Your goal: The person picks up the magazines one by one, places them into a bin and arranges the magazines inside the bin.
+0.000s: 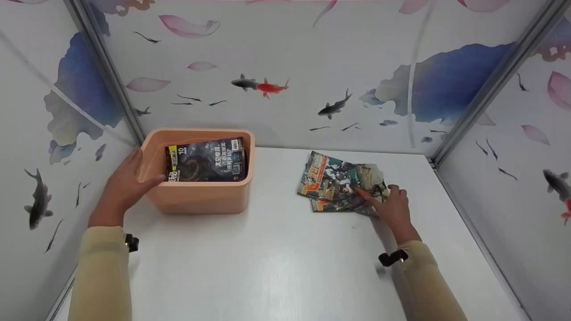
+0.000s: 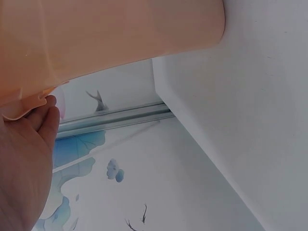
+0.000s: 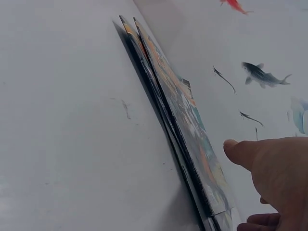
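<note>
At the left, a peach plastic bin (image 1: pixel 200 199) stands on the table with a dark-covered magazine (image 1: pixel 203 161) inside. My left hand (image 1: pixel 118 189) grips the bin's left rim, thumb over the front corner; the left wrist view shows its fingers (image 2: pixel 48 120) at the rim. To the right, magazines (image 1: pixel 330 178) with colourful covers lie in a slightly fanned stack. My right hand (image 1: pixel 395 209) is at the stack's right end, its thumb reaching over the top cover. In the right wrist view the thumb (image 3: pixel 240 151) is extended near the magazines (image 3: pixel 180 115), and the other fingers are partly hidden.
The white table (image 1: pixel 267 263) meets a back wall (image 1: pixel 285 120) printed with fish and petals. Side panels stand at left and right, with metal corner posts (image 1: pixel 482 98). The bin is close to the left and back walls.
</note>
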`<state>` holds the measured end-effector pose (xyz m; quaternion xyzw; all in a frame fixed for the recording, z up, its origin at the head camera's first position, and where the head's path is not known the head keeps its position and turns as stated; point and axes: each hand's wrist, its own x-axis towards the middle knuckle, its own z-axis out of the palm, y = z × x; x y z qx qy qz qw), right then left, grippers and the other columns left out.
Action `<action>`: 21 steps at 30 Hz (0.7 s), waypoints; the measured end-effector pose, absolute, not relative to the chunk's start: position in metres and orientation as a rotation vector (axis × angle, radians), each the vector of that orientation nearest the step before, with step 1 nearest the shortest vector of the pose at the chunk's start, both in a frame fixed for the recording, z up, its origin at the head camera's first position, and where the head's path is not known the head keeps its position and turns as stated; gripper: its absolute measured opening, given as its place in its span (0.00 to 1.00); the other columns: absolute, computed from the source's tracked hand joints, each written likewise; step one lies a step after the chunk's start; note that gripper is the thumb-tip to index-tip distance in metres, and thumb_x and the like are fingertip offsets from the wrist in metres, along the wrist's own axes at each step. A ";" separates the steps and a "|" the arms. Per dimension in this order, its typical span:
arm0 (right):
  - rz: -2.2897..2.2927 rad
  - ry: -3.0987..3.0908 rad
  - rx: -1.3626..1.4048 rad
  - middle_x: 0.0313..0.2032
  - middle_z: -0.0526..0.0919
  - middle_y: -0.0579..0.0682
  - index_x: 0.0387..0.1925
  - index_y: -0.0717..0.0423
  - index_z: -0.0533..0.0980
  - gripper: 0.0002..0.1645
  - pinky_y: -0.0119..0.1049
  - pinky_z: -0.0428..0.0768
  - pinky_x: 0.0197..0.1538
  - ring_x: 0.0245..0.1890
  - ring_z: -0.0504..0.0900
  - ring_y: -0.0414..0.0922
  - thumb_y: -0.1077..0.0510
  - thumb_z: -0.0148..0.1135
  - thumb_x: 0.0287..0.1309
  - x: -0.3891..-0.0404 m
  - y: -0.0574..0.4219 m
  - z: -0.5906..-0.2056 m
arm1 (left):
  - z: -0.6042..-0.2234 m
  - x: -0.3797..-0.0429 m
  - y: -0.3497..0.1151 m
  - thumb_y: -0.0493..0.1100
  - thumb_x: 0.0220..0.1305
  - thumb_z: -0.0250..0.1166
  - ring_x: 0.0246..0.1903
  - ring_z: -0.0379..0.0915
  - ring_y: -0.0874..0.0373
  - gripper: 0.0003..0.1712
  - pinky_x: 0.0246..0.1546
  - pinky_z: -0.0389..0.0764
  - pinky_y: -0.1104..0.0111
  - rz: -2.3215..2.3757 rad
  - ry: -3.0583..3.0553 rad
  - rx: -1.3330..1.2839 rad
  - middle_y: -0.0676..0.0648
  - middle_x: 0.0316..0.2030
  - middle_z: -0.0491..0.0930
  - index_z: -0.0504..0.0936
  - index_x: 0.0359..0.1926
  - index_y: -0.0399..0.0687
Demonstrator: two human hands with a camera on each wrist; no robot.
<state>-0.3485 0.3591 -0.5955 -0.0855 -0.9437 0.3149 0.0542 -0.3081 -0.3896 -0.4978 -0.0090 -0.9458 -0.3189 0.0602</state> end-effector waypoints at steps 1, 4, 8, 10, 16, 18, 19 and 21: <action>0.978 -2.870 -0.263 0.70 0.62 0.80 0.82 0.74 0.55 0.64 0.68 0.75 0.67 0.68 0.70 0.74 0.31 0.71 0.71 -0.349 0.360 -0.596 | -0.498 -0.308 -0.390 0.76 0.70 0.68 0.86 0.36 0.27 0.72 0.78 0.47 0.24 -0.967 -2.862 -0.030 0.36 0.89 0.35 0.35 0.91 0.48; 1.044 -2.885 -0.271 0.72 0.60 0.80 0.83 0.73 0.53 0.64 0.68 0.74 0.70 0.70 0.69 0.74 0.31 0.70 0.72 -0.350 0.363 -0.597 | -0.498 -0.308 -0.390 0.76 0.70 0.68 0.86 0.36 0.26 0.72 0.78 0.46 0.24 -0.977 -2.864 -0.028 0.37 0.89 0.35 0.34 0.91 0.49; 1.110 -2.914 -0.278 0.75 0.57 0.81 0.84 0.73 0.51 0.65 0.69 0.71 0.72 0.73 0.66 0.75 0.31 0.69 0.73 -0.352 0.365 -0.597 | -0.499 -0.308 -0.390 0.76 0.70 0.68 0.85 0.36 0.26 0.72 0.77 0.46 0.24 -0.987 -2.871 -0.017 0.38 0.90 0.34 0.33 0.91 0.51; 1.133 -2.922 -0.280 0.75 0.56 0.81 0.84 0.73 0.50 0.65 0.69 0.70 0.73 0.74 0.65 0.75 0.31 0.69 0.73 -0.352 0.366 -0.597 | -0.499 -0.308 -0.389 0.77 0.70 0.67 0.85 0.36 0.26 0.72 0.77 0.47 0.23 -0.989 -2.872 -0.012 0.38 0.90 0.34 0.33 0.91 0.52; 1.125 -2.976 -0.301 0.77 0.54 0.82 0.86 0.72 0.46 0.71 0.70 0.66 0.77 0.77 0.59 0.76 0.32 0.73 0.69 -0.354 0.364 -0.594 | -0.497 -0.308 -0.389 0.77 0.70 0.68 0.86 0.36 0.26 0.72 0.77 0.46 0.24 -0.988 -2.871 -0.016 0.38 0.90 0.34 0.34 0.91 0.50; 1.104 -3.016 -0.303 0.77 0.52 0.82 0.86 0.71 0.44 0.74 0.71 0.64 0.78 0.78 0.55 0.77 0.31 0.75 0.66 -0.355 0.363 -0.592 | -0.497 -0.309 -0.388 0.77 0.69 0.68 0.86 0.36 0.26 0.72 0.77 0.47 0.24 -0.991 -2.871 -0.009 0.38 0.90 0.34 0.34 0.91 0.50; 1.086 -3.041 -0.294 0.77 0.51 0.82 0.87 0.70 0.43 0.76 0.72 0.63 0.78 0.79 0.54 0.78 0.30 0.76 0.65 -0.355 0.363 -0.592 | -0.496 -0.309 -0.388 0.77 0.69 0.68 0.85 0.36 0.26 0.73 0.77 0.47 0.23 -0.996 -2.872 -0.004 0.38 0.90 0.34 0.33 0.91 0.50; 1.047 -3.089 -0.264 0.77 0.49 0.83 0.87 0.69 0.41 0.78 0.73 0.62 0.77 0.79 0.51 0.79 0.29 0.77 0.64 -0.355 0.362 -0.590 | -0.496 -0.309 -0.389 0.77 0.69 0.68 0.85 0.37 0.26 0.73 0.77 0.48 0.24 -0.995 -2.868 -0.008 0.38 0.90 0.34 0.34 0.91 0.50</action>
